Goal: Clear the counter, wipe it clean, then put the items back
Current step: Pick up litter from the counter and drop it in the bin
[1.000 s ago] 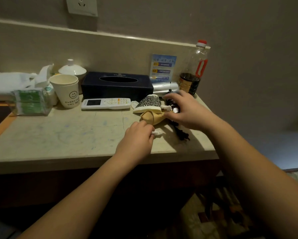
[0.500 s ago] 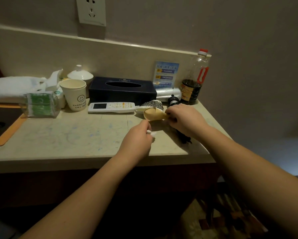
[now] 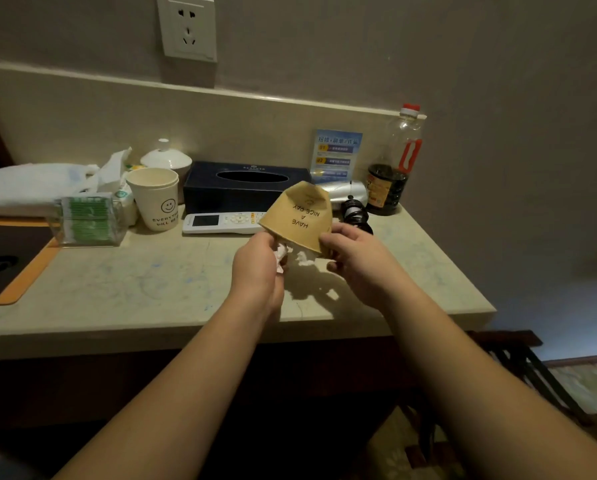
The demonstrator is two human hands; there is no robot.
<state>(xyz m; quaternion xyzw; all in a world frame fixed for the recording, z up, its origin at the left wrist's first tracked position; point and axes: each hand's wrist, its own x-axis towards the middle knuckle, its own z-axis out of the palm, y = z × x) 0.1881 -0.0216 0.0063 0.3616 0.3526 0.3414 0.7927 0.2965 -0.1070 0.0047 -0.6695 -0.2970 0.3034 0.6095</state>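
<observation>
A brown paper cup (image 3: 299, 213), printed "HAVE A NICE DAY", hangs upside down above the counter (image 3: 144, 285). My right hand (image 3: 354, 261) grips its rim on the right side. My left hand (image 3: 259, 268) pinches a crumpled white tissue (image 3: 282, 253) at the cup's left rim. More white tissue (image 3: 304, 257) shows just under the cup's mouth. Behind the cup lie a white remote (image 3: 221, 222) and a dark tissue box (image 3: 245, 185).
Along the back stand a smiley cup (image 3: 155, 199), a white lidded bowl (image 3: 165, 159), a green packet in a clear box (image 3: 86, 220), a white bag (image 3: 30, 185), a soy sauce bottle (image 3: 392, 174), a silver item (image 3: 345, 190) and a coiled black cable (image 3: 356, 213).
My right hand has lifted the brown cup off the counter and turned it upside down. My left hand has risen with the tissue to the cup's rim. The patterned item beside it is no longer seen.
</observation>
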